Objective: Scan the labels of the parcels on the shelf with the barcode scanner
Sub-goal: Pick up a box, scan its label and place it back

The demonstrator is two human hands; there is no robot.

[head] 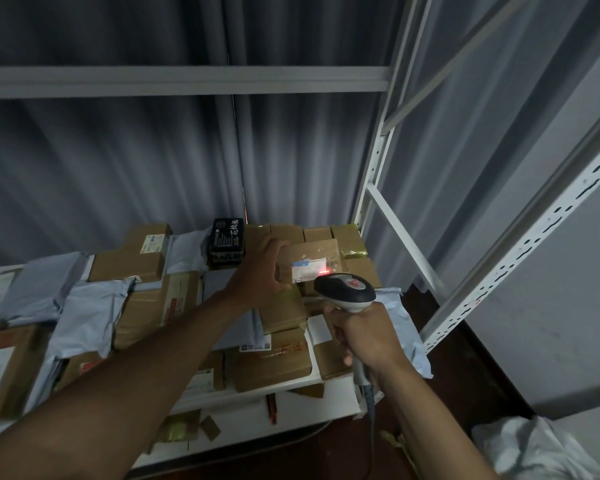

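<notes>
One parcel [312,259] in left grip [262,268].

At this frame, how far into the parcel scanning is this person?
Done: nothing in the frame shows which parcels were already scanned. In hand: the left hand tilts up a brown parcel while the right hand aims the barcode scanner; its red light falls on the label. Left: possibly the many boxes and grey mailers on the shelf.

A parcel storeroom: white slotted metal shelving [520,251], taped cardboard parcels [272,367] and grey mailer bags [84,313] crowding the shelf [284,393].
</notes>
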